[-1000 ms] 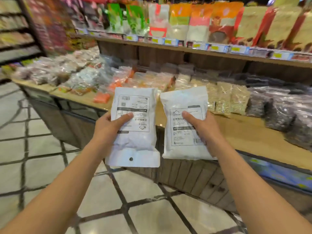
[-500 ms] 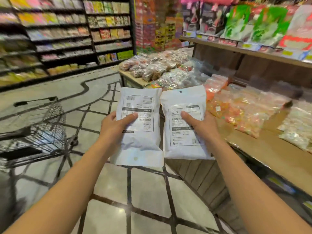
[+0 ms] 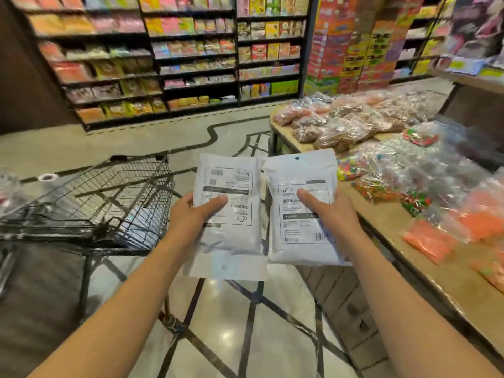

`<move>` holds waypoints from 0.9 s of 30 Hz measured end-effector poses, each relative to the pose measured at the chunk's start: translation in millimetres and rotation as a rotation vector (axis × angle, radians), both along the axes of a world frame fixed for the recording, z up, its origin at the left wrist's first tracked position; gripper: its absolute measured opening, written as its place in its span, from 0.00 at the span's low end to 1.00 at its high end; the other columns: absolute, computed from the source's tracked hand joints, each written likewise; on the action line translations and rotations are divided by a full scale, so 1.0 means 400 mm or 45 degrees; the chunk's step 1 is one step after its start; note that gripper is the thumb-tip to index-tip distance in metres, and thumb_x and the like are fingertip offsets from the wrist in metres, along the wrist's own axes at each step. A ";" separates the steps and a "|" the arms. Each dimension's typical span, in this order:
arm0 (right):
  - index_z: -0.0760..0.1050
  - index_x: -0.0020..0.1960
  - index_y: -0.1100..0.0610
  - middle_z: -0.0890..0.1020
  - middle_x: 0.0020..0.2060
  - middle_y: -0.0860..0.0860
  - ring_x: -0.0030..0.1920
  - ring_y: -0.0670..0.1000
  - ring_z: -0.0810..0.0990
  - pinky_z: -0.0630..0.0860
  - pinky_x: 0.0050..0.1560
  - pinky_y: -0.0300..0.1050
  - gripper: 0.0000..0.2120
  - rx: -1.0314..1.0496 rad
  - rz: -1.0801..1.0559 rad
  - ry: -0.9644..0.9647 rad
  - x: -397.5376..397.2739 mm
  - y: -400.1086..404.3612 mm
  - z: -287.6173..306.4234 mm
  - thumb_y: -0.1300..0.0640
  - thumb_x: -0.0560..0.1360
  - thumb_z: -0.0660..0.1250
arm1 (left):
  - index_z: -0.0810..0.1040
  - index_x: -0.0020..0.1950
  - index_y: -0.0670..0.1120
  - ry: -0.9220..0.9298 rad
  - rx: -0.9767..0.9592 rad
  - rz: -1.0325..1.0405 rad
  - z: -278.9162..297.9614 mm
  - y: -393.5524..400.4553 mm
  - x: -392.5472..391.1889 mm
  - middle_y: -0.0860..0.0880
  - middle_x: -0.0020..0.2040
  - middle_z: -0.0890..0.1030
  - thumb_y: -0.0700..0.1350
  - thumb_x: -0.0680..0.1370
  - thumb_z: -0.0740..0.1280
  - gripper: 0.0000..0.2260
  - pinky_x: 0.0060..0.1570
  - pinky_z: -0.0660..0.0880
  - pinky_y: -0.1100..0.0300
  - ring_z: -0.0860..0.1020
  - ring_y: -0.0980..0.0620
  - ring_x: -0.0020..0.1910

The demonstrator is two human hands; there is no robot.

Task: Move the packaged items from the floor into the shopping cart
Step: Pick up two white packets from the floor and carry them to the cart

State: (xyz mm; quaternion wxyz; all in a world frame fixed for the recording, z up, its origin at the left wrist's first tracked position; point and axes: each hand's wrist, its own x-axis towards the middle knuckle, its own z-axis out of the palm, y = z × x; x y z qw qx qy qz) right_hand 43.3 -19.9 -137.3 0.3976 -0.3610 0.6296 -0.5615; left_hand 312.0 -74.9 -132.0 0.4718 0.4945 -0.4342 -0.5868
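Both bare forearms extended forward, converging toward centre of view. Left hand [image 3: 191, 214] closed in grip, thumb laid across front, fingers hidden behind. Right hand [image 3: 331, 212] likewise clamped, thumb pointed up-left. Hands held level, side by side, apart.

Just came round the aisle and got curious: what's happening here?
A person stands in a shop aisle holding two white pouches side by side, one in the left hand and one in the right hand. The wire shopping cart stands to their left, with at least one package already inside. Neither pouch is in it yet.
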 end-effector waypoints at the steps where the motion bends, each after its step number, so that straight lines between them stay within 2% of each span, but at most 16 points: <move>1: 0.83 0.57 0.46 0.89 0.50 0.45 0.50 0.51 0.89 0.85 0.55 0.59 0.15 0.006 0.026 0.003 -0.002 -0.056 -0.002 0.46 0.72 0.80 | 0.82 0.57 0.46 0.003 0.009 0.031 -0.004 -0.041 0.006 0.45 0.48 0.89 0.39 0.74 0.77 0.13 0.44 0.84 0.50 0.88 0.44 0.46; 4: 0.83 0.59 0.48 0.89 0.51 0.46 0.51 0.53 0.89 0.85 0.55 0.61 0.17 0.015 0.093 0.007 0.005 -0.209 -0.011 0.46 0.73 0.80 | 0.82 0.55 0.47 -0.015 0.021 0.120 -0.014 -0.154 0.027 0.47 0.45 0.89 0.39 0.73 0.78 0.12 0.36 0.83 0.56 0.88 0.47 0.43; 7: 0.83 0.60 0.50 0.89 0.50 0.48 0.50 0.53 0.89 0.85 0.54 0.58 0.17 0.037 0.165 0.029 0.030 -0.360 -0.027 0.47 0.73 0.80 | 0.81 0.51 0.49 -0.032 0.015 0.203 -0.024 -0.261 0.058 0.51 0.39 0.88 0.40 0.74 0.78 0.10 0.32 0.82 0.59 0.87 0.52 0.37; 9: 0.83 0.60 0.50 0.89 0.50 0.48 0.50 0.54 0.89 0.85 0.54 0.59 0.19 0.047 0.216 0.036 0.058 -0.465 -0.043 0.46 0.72 0.80 | 0.82 0.52 0.48 -0.040 0.033 0.238 -0.039 -0.336 0.089 0.50 0.41 0.89 0.41 0.74 0.78 0.10 0.38 0.83 0.56 0.88 0.49 0.40; 12: 0.83 0.59 0.49 0.89 0.50 0.48 0.49 0.53 0.89 0.85 0.54 0.61 0.26 0.078 0.270 0.087 0.114 -0.629 -0.071 0.38 0.66 0.81 | 0.83 0.52 0.49 -0.030 0.065 0.323 -0.068 -0.464 0.148 0.46 0.45 0.89 0.42 0.72 0.79 0.10 0.48 0.83 0.48 0.88 0.44 0.45; 14: 0.83 0.58 0.48 0.89 0.49 0.47 0.48 0.52 0.89 0.86 0.53 0.59 0.27 0.083 0.325 0.136 0.157 -0.741 -0.086 0.36 0.65 0.80 | 0.83 0.52 0.49 -0.016 0.078 0.378 -0.090 -0.555 0.191 0.46 0.45 0.89 0.42 0.72 0.79 0.11 0.47 0.84 0.48 0.88 0.44 0.44; 16: 0.83 0.56 0.49 0.89 0.45 0.44 0.46 0.49 0.89 0.86 0.48 0.52 0.19 0.077 0.379 0.187 0.211 -0.857 -0.096 0.40 0.70 0.80 | 0.83 0.54 0.50 0.003 0.098 0.423 -0.110 -0.651 0.240 0.46 0.46 0.89 0.43 0.72 0.79 0.13 0.45 0.84 0.48 0.88 0.44 0.45; 18: 0.82 0.54 0.49 0.89 0.41 0.42 0.42 0.46 0.89 0.83 0.41 0.43 0.14 0.079 0.428 0.207 0.268 -0.967 -0.101 0.45 0.73 0.79 | 0.83 0.55 0.49 0.023 0.139 0.467 -0.129 -0.746 0.295 0.45 0.48 0.89 0.44 0.72 0.79 0.14 0.48 0.84 0.44 0.88 0.42 0.46; 20: 0.82 0.55 0.50 0.89 0.42 0.44 0.43 0.47 0.89 0.84 0.43 0.45 0.17 0.097 0.459 0.232 0.326 -1.075 -0.106 0.43 0.72 0.79 | 0.83 0.56 0.50 0.020 0.174 0.515 -0.147 -0.834 0.352 0.44 0.49 0.89 0.45 0.72 0.80 0.14 0.50 0.84 0.41 0.88 0.42 0.46; 22: 0.82 0.56 0.49 0.89 0.44 0.45 0.45 0.48 0.89 0.84 0.47 0.49 0.19 0.116 0.484 0.246 0.382 -1.176 -0.113 0.42 0.70 0.80 | 0.82 0.55 0.51 0.020 0.197 0.571 -0.163 -0.909 0.406 0.45 0.48 0.89 0.46 0.71 0.80 0.15 0.50 0.84 0.43 0.88 0.43 0.45; 24: 0.82 0.56 0.48 0.89 0.44 0.46 0.45 0.48 0.89 0.85 0.47 0.49 0.17 0.133 0.520 0.247 0.439 -1.267 -0.116 0.43 0.71 0.80 | 0.82 0.57 0.50 0.029 0.216 0.620 -0.178 -0.972 0.456 0.46 0.49 0.89 0.46 0.71 0.80 0.17 0.50 0.84 0.45 0.88 0.44 0.45; 27: 0.81 0.55 0.48 0.89 0.45 0.46 0.44 0.48 0.89 0.85 0.45 0.46 0.15 0.148 0.629 0.296 0.524 -1.389 -0.126 0.45 0.72 0.79 | 0.83 0.57 0.49 0.062 0.240 0.690 -0.200 -1.039 0.527 0.46 0.48 0.89 0.46 0.72 0.80 0.16 0.49 0.84 0.41 0.88 0.43 0.46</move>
